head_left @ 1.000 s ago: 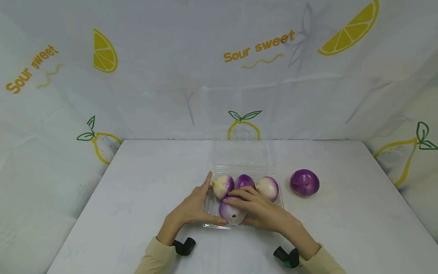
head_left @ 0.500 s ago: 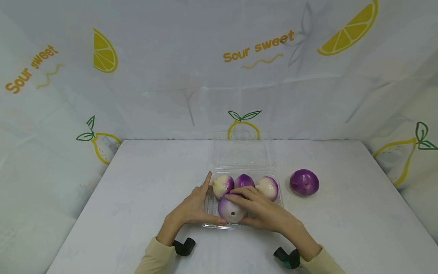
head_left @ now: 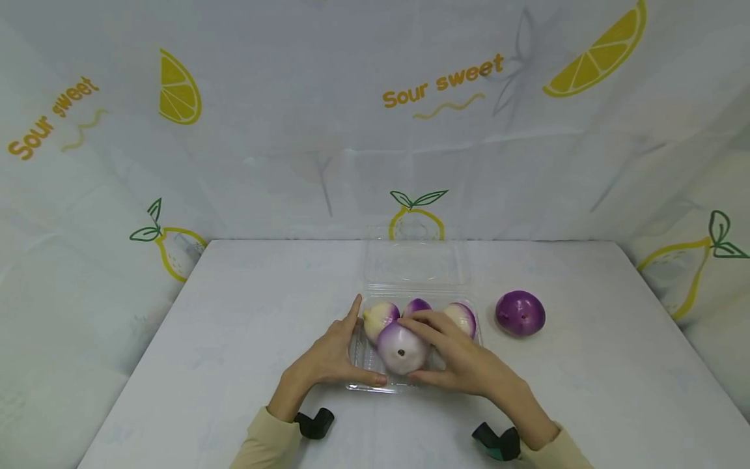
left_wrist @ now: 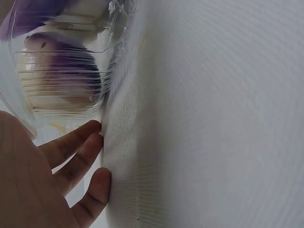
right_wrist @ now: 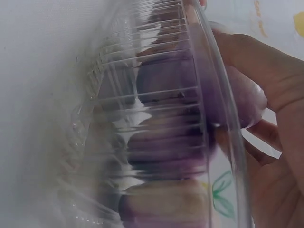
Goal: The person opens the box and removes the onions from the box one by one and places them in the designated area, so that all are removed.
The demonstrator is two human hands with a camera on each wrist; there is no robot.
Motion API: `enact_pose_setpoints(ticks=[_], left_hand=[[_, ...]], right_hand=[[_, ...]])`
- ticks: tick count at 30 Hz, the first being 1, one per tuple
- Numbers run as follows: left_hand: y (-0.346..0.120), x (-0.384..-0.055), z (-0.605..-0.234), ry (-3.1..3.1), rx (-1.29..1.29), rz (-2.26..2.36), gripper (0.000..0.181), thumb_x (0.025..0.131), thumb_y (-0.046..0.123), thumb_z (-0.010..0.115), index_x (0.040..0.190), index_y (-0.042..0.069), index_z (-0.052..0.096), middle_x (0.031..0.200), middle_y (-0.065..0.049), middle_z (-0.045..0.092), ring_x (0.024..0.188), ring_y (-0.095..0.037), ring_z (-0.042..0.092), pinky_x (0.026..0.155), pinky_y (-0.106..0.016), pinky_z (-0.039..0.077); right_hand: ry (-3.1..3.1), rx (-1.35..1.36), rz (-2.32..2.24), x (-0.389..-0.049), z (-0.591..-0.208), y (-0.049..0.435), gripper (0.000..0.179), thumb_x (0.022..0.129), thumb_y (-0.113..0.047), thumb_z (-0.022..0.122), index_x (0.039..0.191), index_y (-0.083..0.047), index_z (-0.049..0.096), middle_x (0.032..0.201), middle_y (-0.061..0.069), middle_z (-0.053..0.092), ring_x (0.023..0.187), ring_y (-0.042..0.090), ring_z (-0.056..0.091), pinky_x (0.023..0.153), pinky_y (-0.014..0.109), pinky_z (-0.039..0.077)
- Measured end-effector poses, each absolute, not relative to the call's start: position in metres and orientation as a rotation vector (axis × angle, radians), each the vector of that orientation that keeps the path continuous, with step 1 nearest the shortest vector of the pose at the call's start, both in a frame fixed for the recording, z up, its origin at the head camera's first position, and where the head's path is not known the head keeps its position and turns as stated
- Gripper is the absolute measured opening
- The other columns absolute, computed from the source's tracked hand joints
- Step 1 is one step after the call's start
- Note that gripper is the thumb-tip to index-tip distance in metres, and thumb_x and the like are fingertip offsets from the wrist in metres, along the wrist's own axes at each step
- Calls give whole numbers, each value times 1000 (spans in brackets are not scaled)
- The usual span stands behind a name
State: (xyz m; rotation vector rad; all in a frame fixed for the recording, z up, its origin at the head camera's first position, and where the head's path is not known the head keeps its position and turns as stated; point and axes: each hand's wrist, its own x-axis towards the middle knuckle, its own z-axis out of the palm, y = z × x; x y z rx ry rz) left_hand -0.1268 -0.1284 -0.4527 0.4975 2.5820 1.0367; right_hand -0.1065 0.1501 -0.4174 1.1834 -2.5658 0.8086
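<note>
A clear plastic clamshell box (head_left: 366, 388) lies with its lid folded back, holding a back row of purple-and-white onions: one at left (head_left: 379, 320), one in the middle (head_left: 417, 306) and one at right (head_left: 461, 318). My right hand (head_left: 463, 358) grips another onion (head_left: 400, 352) between thumb and fingers, over the front of the box. In the right wrist view that onion (right_wrist: 244, 102) stands above the box rim. My left hand (head_left: 331, 355) rests at the front left corner, forefinger along the side and thumb along the front edge. Its other fingers (left_wrist: 76, 156) extend beside the box onto the table.
A darker purple onion (head_left: 520, 313) lies on the white table (head_left: 263, 286) to the right of the box. The transparent lid (head_left: 416, 264) lies back toward the rear edge. Behind stands a white cloth backdrop (head_left: 293, 130) with lemon prints.
My right hand has raised the front onion and shifted it slightly back and to the right, covering more of the back row. The left hand has kept its place.
</note>
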Motion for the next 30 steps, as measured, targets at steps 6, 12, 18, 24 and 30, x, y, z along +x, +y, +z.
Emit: enact_pose_setpoints(ticks=[6, 12, 18, 24, 30], left_hand=[[-129, -127, -454, 2579, 494, 1035, 148, 62, 61, 92, 166, 25, -6, 156, -13, 48, 146, -36, 41, 113, -62, 41], [-129, -127, -455, 2587, 502, 1029, 148, 61, 62, 92, 166, 24, -6, 155, -13, 49, 145, -35, 42, 113, -61, 41], [-129, -127, -455, 2587, 495, 1023, 148, 62, 62, 92, 166, 25, -7, 156, -13, 49, 145, -35, 42, 113, -62, 42], [-129, -127, -455, 2589, 486, 1020, 148, 62, 63, 92, 166, 25, -6, 157, -12, 48, 146, -34, 41, 114, -61, 41], [-129, -128, -455, 2590, 485, 1011, 148, 62, 64, 91, 166, 26, -7, 157, -11, 48, 145, -33, 43, 114, -60, 42]], right_hand=[[-2552, 1096, 860, -106, -417, 154, 85, 69, -31, 96, 142, -13, 57, 136, 6, 57, 123, 22, 58, 96, 44, 58], [-2535, 1081, 868, -106, -419, 155, 88, 69, -32, 96, 144, -12, 55, 139, 6, 60, 127, 21, 56, 99, 44, 56], [-2547, 1051, 882, -104, -420, 156, 90, 71, -33, 95, 148, -12, 53, 138, 6, 58, 123, 21, 58, 97, 44, 58], [-2545, 1033, 897, -104, -418, 157, 87, 72, -33, 94, 148, -17, 54, 134, 2, 57, 120, 19, 59, 93, 42, 59], [-2537, 1017, 905, -105, -417, 158, 86, 71, -33, 95, 146, -18, 56, 135, 2, 57, 119, 20, 60, 92, 43, 59]])
